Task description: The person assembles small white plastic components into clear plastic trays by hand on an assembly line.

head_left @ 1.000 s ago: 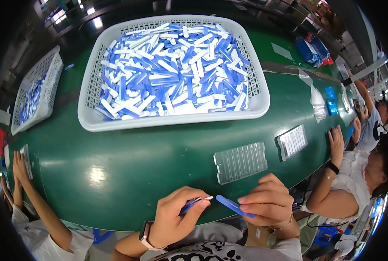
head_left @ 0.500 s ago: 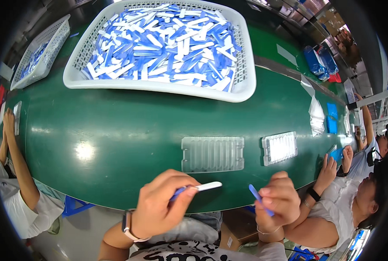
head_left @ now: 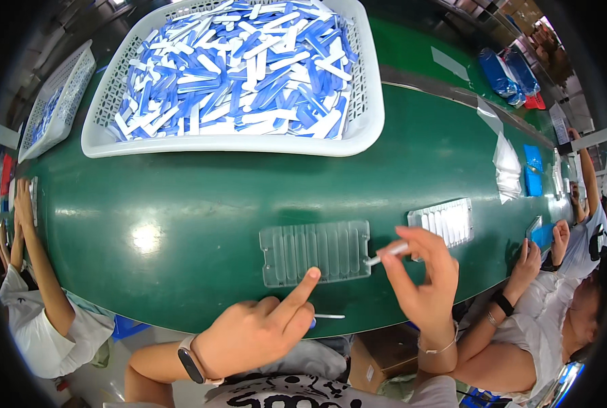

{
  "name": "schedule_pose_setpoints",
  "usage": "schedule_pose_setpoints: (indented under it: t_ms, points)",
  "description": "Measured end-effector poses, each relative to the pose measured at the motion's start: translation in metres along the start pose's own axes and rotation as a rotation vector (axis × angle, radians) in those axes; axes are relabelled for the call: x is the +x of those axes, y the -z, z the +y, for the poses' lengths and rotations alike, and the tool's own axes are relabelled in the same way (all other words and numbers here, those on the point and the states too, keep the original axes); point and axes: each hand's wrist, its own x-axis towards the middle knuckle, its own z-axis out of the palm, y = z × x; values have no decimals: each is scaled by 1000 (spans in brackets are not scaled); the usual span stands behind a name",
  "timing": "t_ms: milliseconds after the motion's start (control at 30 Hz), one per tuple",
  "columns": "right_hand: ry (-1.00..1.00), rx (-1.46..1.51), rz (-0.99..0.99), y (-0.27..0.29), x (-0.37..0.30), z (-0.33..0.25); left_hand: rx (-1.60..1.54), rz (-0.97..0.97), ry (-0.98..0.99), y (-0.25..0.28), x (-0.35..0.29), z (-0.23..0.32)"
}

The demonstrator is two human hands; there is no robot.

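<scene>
1. R hand (head_left: 422, 282): thumb + fingers pinch a thin white stick (head_left: 387, 252) by one end, other fingers loosely curled. Free end points left at the right edge of the clear tray (head_left: 315, 251); looks held by the end so the rest can drop into a slot.
2. L hand (head_left: 259, 330): index finger straight out, tip touching the tray's near edge, prob. to steady it. Other fingers curled in; a bit of blue shows under them and a thin white tip (head_left: 329, 316) sticks out to the right. Can't tell exactly what's gripped. Dark watch (head_left: 189, 359) on the wrist.
3. Tray: clear, ribbed w/ parallel slots, flat on the green belt (head_left: 181, 197), just ahead of both hands and between them. Slots look empty from here.
4. Right of the R hand: a 2nd tray (head_left: 446, 221), slots filled w/ white pieces, lying beyond the fingertips.
5. Far ahead of both hands: big white basket (head_left: 365, 129) heaped w/ blue + white sticks, well apart from the trays; likely the stock pile.
6. Far left: smaller basket (head_left: 58, 102) w/ similar pieces.
7. Other people: forearms of one resting at the belt's left edge (head_left: 24, 211); another's hands on the right near a blue item (head_left: 543, 234).
</scene>
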Motion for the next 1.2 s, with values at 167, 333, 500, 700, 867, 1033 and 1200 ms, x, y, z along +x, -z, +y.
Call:
schedule_pose_setpoints:
  t_ms: [167, 333, 500, 700, 867, 1033, 1200]
  points:
    - [61, -164, -359, -9, 22, -8, -40, -23, -4, 3, -19, 4]
    - [86, -298, -594, -5, 27, -14, -203, 63, 51, -7, -27, 2]
    - [37, -405, -573, -3, 18, -23, -238, 371, -62, -20, -30, 1]
    - [547, 163, -431, -9, -27, -33, -172, 649, -159, -19, -34, -3]
    - [667, 85, -288, -25, -58, -33, -292, 684, -108, -27, -41, 3]
    - [960, -207, 181, -30, -82, -25, -582, 911, 394, -33, -56, -4]
    - [918, -279, -41, -19, -68, -28, -956, 834, 393, -21, -53, 0]
